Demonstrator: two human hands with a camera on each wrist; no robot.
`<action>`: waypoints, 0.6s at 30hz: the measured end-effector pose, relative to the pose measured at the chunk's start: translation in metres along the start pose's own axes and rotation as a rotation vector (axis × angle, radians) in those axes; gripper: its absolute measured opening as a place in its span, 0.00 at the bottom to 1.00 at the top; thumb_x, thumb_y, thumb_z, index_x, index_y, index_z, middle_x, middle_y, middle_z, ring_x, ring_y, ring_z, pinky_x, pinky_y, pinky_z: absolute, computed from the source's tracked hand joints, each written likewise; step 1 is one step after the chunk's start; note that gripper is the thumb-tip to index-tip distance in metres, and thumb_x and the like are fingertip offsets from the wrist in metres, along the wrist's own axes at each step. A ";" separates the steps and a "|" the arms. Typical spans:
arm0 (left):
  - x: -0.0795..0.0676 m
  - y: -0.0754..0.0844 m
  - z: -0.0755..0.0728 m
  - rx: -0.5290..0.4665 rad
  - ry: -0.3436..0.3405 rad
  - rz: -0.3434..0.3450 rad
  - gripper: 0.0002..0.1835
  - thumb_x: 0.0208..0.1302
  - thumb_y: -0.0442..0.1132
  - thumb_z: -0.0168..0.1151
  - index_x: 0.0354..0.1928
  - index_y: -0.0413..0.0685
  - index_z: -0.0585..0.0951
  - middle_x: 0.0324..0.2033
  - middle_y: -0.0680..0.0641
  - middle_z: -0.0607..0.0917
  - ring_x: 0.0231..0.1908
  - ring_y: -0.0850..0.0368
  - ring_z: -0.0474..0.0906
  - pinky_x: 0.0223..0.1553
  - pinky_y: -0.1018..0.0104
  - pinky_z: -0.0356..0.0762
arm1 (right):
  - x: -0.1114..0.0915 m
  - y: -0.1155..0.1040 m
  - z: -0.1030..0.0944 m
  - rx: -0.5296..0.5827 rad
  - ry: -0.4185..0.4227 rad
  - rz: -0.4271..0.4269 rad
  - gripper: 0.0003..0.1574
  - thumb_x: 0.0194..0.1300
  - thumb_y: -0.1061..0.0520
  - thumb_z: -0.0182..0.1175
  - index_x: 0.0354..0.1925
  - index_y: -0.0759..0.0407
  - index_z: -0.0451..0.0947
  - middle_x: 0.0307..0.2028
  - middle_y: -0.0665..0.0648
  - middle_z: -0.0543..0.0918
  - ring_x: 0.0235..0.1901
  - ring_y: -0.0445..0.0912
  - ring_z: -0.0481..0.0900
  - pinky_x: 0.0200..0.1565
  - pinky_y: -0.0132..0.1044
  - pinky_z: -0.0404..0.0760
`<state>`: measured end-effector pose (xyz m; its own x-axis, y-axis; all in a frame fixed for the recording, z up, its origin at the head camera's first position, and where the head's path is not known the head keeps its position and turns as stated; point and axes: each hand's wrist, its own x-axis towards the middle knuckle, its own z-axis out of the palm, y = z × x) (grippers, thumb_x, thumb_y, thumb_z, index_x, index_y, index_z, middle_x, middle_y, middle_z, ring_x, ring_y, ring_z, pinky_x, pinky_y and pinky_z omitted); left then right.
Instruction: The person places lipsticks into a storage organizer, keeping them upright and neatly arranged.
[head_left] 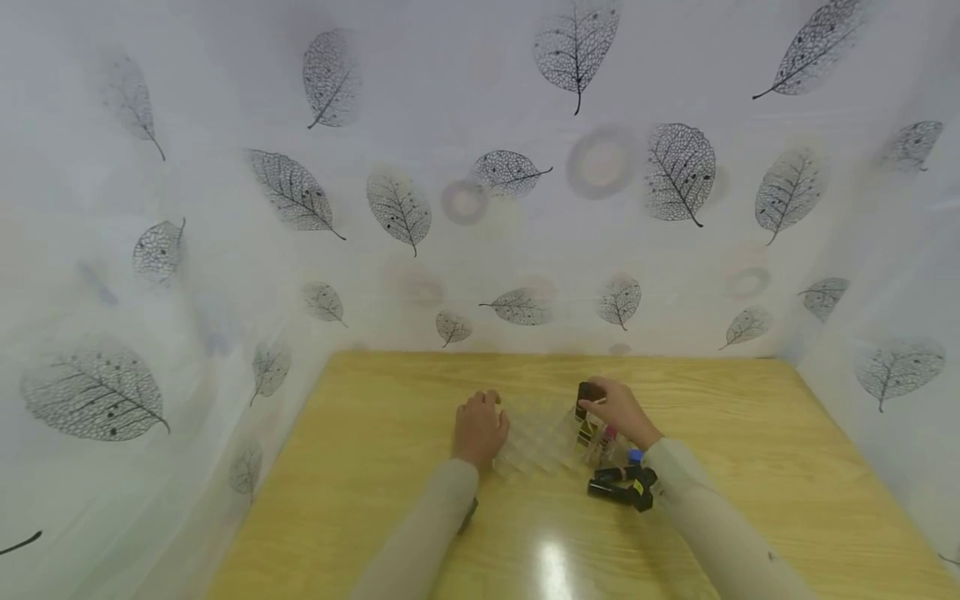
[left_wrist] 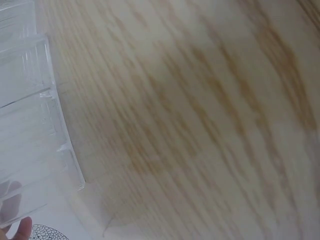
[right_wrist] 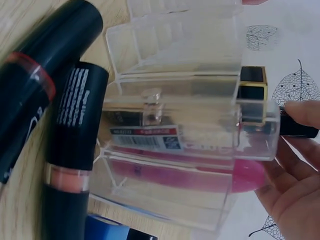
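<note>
My left hand (head_left: 480, 427) rests at the left side of a clear plastic organizer (head_left: 536, 437) with slanted compartments; its fingertips (left_wrist: 22, 229) show by the organizer's far end in the left wrist view. At the organizer's right end, my right hand (head_left: 621, 410) pinches a black lipstick (head_left: 588, 398) by thumb and fingers. Close beside that grip, a gold-trimmed black lipstick (right_wrist: 252, 92), a clear-capped tube (right_wrist: 257, 132) and a pink tube (right_wrist: 248, 175) stick out of the compartments. The lipstick's held end (right_wrist: 297, 125) is partly behind the fingers.
Several black tubes (head_left: 611, 490) lie on the wooden table (head_left: 390, 383) in front of the organizer's right end, near a blue item (head_left: 635, 456). A dark object (head_left: 468, 517) is partly hidden by the left sleeve. A leaf-patterned curtain (head_left: 517, 242) surrounds the table.
</note>
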<state>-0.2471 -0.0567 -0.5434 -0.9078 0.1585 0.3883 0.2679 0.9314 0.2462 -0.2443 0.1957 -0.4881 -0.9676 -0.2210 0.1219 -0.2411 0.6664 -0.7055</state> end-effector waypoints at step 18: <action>-0.001 0.001 -0.002 0.005 0.004 0.000 0.10 0.60 0.45 0.56 0.42 0.50 0.76 0.35 0.48 0.81 0.33 0.55 0.77 0.35 0.61 0.72 | 0.003 0.007 0.005 -0.061 -0.042 -0.039 0.19 0.55 0.66 0.64 0.46 0.70 0.76 0.38 0.64 0.83 0.40 0.56 0.81 0.41 0.45 0.81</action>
<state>-0.2454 -0.0567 -0.5413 -0.9066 0.1575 0.3916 0.2665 0.9330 0.2416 -0.2484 0.1955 -0.4962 -0.9539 -0.2760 0.1183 -0.2836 0.6983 -0.6572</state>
